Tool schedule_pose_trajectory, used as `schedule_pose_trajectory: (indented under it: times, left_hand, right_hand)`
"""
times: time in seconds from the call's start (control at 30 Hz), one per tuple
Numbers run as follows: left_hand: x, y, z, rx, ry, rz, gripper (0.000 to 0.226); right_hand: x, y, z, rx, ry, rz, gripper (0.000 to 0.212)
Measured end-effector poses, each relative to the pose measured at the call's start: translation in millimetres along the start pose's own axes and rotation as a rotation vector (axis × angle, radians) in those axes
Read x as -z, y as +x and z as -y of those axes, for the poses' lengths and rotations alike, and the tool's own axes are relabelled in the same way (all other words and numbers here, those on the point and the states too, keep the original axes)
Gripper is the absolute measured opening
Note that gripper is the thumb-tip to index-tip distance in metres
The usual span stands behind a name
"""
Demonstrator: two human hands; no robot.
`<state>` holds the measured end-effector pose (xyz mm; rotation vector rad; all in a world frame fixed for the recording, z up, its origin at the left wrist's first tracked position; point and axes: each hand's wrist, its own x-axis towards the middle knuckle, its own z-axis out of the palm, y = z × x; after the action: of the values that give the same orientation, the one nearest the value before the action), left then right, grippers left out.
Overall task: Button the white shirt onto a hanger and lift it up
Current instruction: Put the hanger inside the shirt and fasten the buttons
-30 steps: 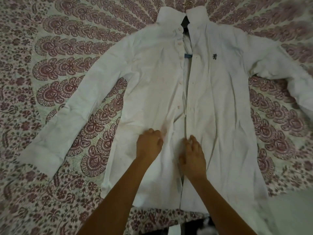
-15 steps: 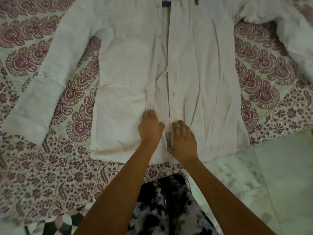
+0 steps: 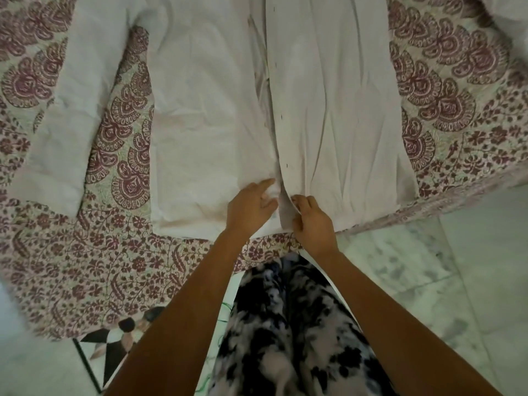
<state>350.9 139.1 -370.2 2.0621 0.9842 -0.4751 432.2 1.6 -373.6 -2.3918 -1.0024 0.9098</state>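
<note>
The white shirt [image 3: 205,115] lies flat, front up, on a bed covered with a maroon-patterned bedspread [image 3: 71,267], its hem close to the bed's near edge. The fabric is creased, and three small dark buttonholes run down the placket above the hands. One sleeve stretches out to the left of the shirt body; the collar is out of view. The left hand [image 3: 250,208] pinches the left front panel just above the hem, and the right hand [image 3: 313,221] is closed on the edge of the right panel beside it. Below and right of the shirt, pale marble floor [image 3: 457,281] lies open. Two hands, one shirt.
</note>
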Motion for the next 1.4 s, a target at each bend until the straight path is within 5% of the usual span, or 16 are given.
schedule_pose_trajectory:
  times: [0.2, 0.37, 0.53, 0.77, 0.97, 1.4]
  left_hand:
    - [-25, -27, 16, -0.063, 0.187, -0.020, 0.047]
    - [-13, -12, 7, -0.028, 0.020, -0.070, 0.027]
    - [3, 21, -8, -0.020, -0.159, -0.307, 0.029]
    - [3, 49, -18, -0.051, 0.014, -0.214, 0.016]
    - [4, 48, -24, 0.087, -0.126, -0.251, 0.019]
    - [-2, 41, -28, 0.221, -0.583, -0.313, 0.013]
  right_hand:
    - [-7, -6, 4, -0.103, 0.116, -0.074, 0.034]
    - [-2, 7, 8, -0.173, 0.166, -0.130, 0.032]
    - [3, 38, 13, -0.154, 0.143, -0.176, 0.035]
    - [8, 76, 10, -0.117, 0.173, -0.165, 0.028]
    - [18, 66, 4, -0.106, 0.232, -0.040, 0.023]
    - [5, 62, 15, -0.385, 0.582, -0.088, 0.023]
